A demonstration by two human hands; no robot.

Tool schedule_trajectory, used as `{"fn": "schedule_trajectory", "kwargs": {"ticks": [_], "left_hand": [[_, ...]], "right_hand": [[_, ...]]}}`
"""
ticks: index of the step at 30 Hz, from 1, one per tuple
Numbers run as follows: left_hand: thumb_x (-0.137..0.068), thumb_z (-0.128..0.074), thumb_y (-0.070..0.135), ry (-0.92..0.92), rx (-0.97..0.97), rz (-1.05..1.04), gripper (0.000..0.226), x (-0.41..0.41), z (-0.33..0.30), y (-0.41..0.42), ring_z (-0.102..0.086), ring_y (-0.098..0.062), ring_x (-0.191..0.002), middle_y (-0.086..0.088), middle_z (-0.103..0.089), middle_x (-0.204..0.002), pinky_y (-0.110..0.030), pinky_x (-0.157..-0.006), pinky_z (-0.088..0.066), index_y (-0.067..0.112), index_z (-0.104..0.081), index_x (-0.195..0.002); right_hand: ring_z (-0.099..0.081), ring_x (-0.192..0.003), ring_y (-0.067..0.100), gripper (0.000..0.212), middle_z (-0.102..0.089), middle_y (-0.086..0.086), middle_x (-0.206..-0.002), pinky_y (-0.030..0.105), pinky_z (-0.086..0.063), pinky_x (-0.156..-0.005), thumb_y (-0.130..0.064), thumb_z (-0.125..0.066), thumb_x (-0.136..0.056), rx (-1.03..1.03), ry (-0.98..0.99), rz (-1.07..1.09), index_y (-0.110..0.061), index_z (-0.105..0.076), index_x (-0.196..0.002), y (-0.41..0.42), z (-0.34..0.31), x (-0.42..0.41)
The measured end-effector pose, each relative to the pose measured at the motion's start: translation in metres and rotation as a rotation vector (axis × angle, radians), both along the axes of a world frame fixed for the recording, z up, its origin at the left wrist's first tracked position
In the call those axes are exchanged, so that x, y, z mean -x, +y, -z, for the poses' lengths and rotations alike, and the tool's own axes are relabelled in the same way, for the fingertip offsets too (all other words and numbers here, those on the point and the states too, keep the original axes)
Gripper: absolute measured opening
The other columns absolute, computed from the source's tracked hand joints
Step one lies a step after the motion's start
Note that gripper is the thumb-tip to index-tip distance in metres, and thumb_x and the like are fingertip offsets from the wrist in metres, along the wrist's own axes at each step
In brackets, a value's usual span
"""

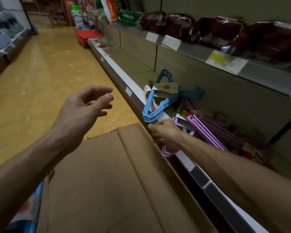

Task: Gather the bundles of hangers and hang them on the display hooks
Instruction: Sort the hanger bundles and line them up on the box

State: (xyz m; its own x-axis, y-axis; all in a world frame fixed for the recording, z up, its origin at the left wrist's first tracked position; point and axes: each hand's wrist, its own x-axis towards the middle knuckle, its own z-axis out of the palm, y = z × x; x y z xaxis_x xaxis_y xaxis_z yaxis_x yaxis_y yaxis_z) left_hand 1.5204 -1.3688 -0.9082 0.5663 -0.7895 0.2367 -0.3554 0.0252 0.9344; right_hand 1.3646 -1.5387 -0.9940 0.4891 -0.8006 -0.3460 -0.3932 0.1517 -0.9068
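Your right hand (166,133) is at the front lip of the lower shelf (124,76), its fingers curled around the hook end of a purple hanger bundle (208,130), which lies on the shelf and runs off toward 4 o'clock from your grip. The purple hooks poke out below your hand, over the shelf edge. Just at 11 o'clock from that hand lies a light blue hanger bundle (151,106), its corner overhanging the shelf lip, close to your knuckles; whether it touches them you cannot tell. Behind it, toward 1 o'clock, a teal hanger bundle (186,93) with a paper label rests on the same shelf. More packed bundles sit blurred at 4 o'clock, deeper in the shelf.

Your left hand (84,108) hovers over the yellow floor (40,73) at 9 o'clock from the blue bundle, holding nothing, fingers loosely spread and slightly bent.

A brown cardboard box (99,174) fills the space below both forearms, against the shelf front. On the upper shelf (242,71) at 1 o'clock, dark red wrapped packs (225,32) sit in a row.
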Motion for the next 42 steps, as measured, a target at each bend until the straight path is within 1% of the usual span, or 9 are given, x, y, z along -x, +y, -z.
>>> {"fn": "schedule_trajectory", "kwargs": {"ticks": [6, 9, 13, 20, 24, 29, 32, 36, 42], "left_hand": [[-0.094, -0.061, 0.027, 0.019, 0.004, 0.018, 0.021, 0.016, 0.009, -0.024, -0.069, -0.009, -0.101, 0.007, -0.068, -0.112, -0.035, -0.088, -0.056, 0.031, -0.065, -0.114], [-0.094, -0.061, 0.025, 0.04, -0.011, 0.015, 0.022, 0.018, 0.018, -0.036, -0.069, -0.01, -0.1, 0.005, -0.069, -0.113, -0.039, -0.09, -0.057, 0.029, -0.065, -0.116], [-0.095, -0.06, 0.023, 0.074, -0.015, 0.013, 0.019, 0.019, 0.029, -0.052, -0.07, -0.012, -0.1, 0.002, -0.069, -0.113, -0.04, -0.09, -0.057, 0.03, -0.066, -0.113], [-0.096, -0.06, 0.02, 0.115, -0.047, 0.026, 0.018, 0.02, 0.049, -0.064, -0.072, -0.014, -0.095, 0.002, -0.07, -0.109, -0.04, -0.087, -0.059, 0.031, -0.066, -0.109], [-0.097, -0.059, 0.019, 0.113, -0.087, 0.033, 0.021, 0.019, 0.054, -0.061, -0.072, -0.014, -0.092, 0.002, -0.069, -0.109, -0.04, -0.085, -0.059, 0.028, -0.065, -0.115], [-0.098, -0.058, 0.019, 0.074, -0.113, 0.06, 0.022, 0.017, 0.048, -0.054, -0.072, -0.011, -0.089, 0.003, -0.069, -0.106, -0.036, -0.08, -0.06, 0.029, -0.064, -0.116], [-0.098, -0.058, 0.021, 0.063, -0.126, 0.067, 0.021, 0.016, 0.046, -0.048, -0.072, -0.009, -0.087, 0.004, -0.069, -0.105, -0.032, -0.077, -0.06, 0.032, -0.063, -0.114], [-0.097, -0.059, 0.024, 0.061, -0.183, 0.072, 0.019, 0.012, 0.047, -0.036, -0.072, -0.007, -0.085, 0.006, -0.069, -0.103, -0.032, -0.076, -0.06, 0.036, -0.062, -0.111], [-0.096, -0.06, 0.024, 0.123, -0.263, 0.011, 0.023, -0.009, 0.039, -0.011, -0.073, -0.009, -0.084, 0.004, -0.069, -0.108, -0.033, -0.078, -0.059, 0.03, -0.062, -0.119]], "right_hand": [[-0.047, -0.13, 0.044, 0.061, -0.034, 0.025, -0.152, 0.059, -0.052, -0.094, -0.031, -0.071, -0.091, -0.48, -0.351, 0.29, -0.015, -0.044, -0.144, -0.048, 0.027, -0.026], [-0.048, -0.128, 0.045, 0.06, -0.041, 0.022, -0.148, 0.066, -0.047, -0.097, -0.034, -0.072, -0.09, -0.555, -0.484, 0.323, -0.017, -0.047, -0.141, -0.066, 0.038, -0.04], [-0.059, -0.118, 0.039, 0.045, -0.059, 0.021, -0.131, 0.066, -0.045, -0.099, -0.028, -0.071, -0.09, -0.561, -0.599, 0.337, -0.014, -0.054, -0.13, -0.08, 0.044, -0.052], [-0.059, -0.114, 0.042, 0.036, -0.057, 0.024, -0.123, 0.063, -0.054, -0.087, -0.018, -0.064, -0.095, -0.58, -0.631, 0.393, -0.012, -0.055, -0.13, -0.092, 0.03, -0.057], [-0.065, -0.099, 0.037, 0.029, -0.056, 0.024, -0.115, 0.044, -0.063, -0.065, -0.002, -0.044, -0.098, -0.578, -0.634, 0.471, -0.007, -0.053, -0.126, -0.095, 0.017, -0.051], [-0.065, -0.076, 0.023, 0.02, -0.062, 0.022, -0.106, 0.023, -0.053, -0.049, -0.005, -0.038, -0.102, -0.424, -0.562, 0.542, -0.002, -0.054, -0.114, -0.087, 0.014, -0.037], [-0.064, -0.073, 0.023, 0.015, -0.065, 0.023, -0.104, 0.022, -0.049, -0.046, -0.001, -0.038, -0.1, -0.352, -0.526, 0.546, -0.003, -0.052, -0.1, -0.08, 0.014, -0.026], [-0.065, -0.07, 0.021, 0.024, -0.067, 0.024, -0.102, 0.022, -0.048, -0.043, 0.001, -0.039, -0.098, -0.267, -0.478, 0.495, 0.004, -0.055, -0.116, -0.071, 0.012, -0.018], [-0.06, -0.06, 0.019, 0.025, -0.062, 0.023, -0.091, 0.02, -0.043, -0.037, 0.007, -0.035, -0.096, -0.294, -0.456, 0.36, 0.008, -0.057, -0.107, -0.045, -0.005, -0.025]]}}
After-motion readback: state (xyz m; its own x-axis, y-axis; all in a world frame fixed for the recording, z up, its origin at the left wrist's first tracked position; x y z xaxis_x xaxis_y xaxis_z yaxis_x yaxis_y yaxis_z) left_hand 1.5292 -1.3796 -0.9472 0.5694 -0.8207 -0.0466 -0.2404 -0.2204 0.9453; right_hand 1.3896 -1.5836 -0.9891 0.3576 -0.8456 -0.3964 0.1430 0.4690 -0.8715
